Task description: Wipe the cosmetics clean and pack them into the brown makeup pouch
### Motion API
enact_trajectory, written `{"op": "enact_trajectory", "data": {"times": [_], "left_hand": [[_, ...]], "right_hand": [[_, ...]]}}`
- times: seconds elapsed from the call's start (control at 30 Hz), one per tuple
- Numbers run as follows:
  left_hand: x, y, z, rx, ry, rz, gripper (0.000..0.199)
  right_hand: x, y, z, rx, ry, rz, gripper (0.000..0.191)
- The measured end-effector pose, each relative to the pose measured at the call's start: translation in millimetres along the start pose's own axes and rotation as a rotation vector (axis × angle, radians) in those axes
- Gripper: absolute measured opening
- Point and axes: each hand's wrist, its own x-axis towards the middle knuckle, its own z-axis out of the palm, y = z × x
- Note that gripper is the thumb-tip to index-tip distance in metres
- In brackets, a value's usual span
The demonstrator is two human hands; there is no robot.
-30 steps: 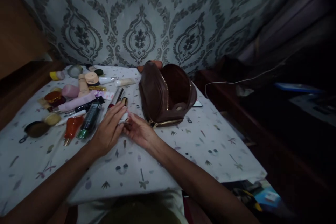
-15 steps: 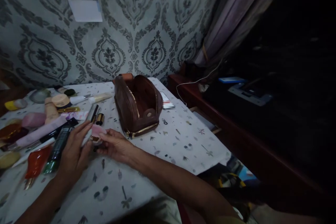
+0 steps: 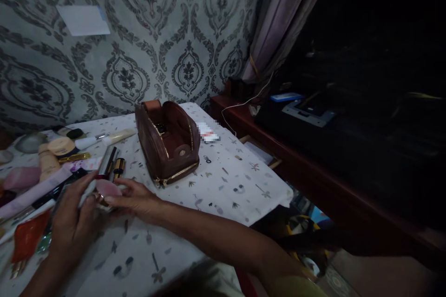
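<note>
Both hands meet over the left part of the table, around a small item with a rounded pink top (image 3: 108, 189) and a gold-coloured edge. My left hand (image 3: 71, 213) grips it from the left, with something pale under the fingers. From the right, my right hand (image 3: 139, 199) has thumb and fingers closed on the same item; what kind it is I cannot make out. Just beyond the fingers lie a dark, shiny tube (image 3: 107, 161) and a black and gold tube (image 3: 119, 167). A brown zip bag (image 3: 148, 148) stands unzipped behind my right hand, with a dark item inside.
Cosmetics crowd the left side, among them a beige jar (image 3: 62, 146), a cream tube (image 3: 119, 136) and a red pouch (image 3: 30, 236). A blurred white card (image 3: 208, 132) lies right of the bag. A half-open drawer (image 3: 259, 154) is beyond the patterned tablecloth (image 3: 223, 195).
The view has turned right, so the table and bag appear farther left. Both hands stay on the pink item, whose rounded top now tilts more toward me.
</note>
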Motion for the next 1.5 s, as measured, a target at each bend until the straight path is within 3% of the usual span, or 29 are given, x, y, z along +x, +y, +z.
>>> {"op": "enact_trajectory", "data": {"times": [0.17,0.4,0.67,0.83,1.07,1.27,1.5], "left_hand": [[0,-2,-0.5,0.043,-0.009,0.008,0.048],[-2,1,7.1,0.109,-0.113,0.388,0.062],[-1,18,12.5,0.155,-0.102,0.558,0.076],[-4,11,16.7,0.179,-0.116,0.521,0.077],[-6,2,21.3,0.186,-0.131,0.387,0.058],[-8,-4,17.7,0.017,-0.160,0.301,0.039],[-6,-1,11.6,-0.134,-0.184,0.251,0.037]], "right_hand": [[-2,1,0,-0.040,-0.025,0.009,0.091],[11,12,-8,0.126,0.015,0.017,0.071],[8,3,-7,0.226,-0.020,0.080,0.043],[6,-3,-9,0.314,-0.056,0.167,0.027],[4,-9,-10,0.384,-0.039,0.186,0.043],[2,-13,-7,0.403,0.019,0.157,0.045],[0,-18,-5,0.459,0.031,0.173,0.047]]}}
